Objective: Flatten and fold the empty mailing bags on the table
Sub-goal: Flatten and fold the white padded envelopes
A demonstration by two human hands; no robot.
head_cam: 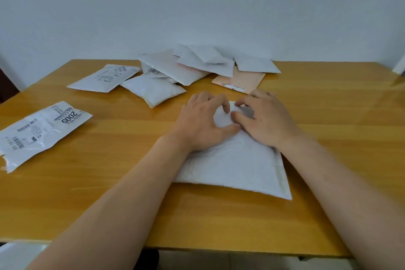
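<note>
While both forearms reach in from the near edge of the table [328,116], the left hand [202,121] and right hand [266,119] sit side by side on the far end of a white mailing bag [236,166] lying near the table's middle, toward the near edge. Both hands have curled fingers pressing or pinching the bag's top; I cannot tell which. A heap of bags [197,63] lies against the far edge, a peach bag [241,81] beside it. A labelled bag [41,131] rests at the left edge.
</note>
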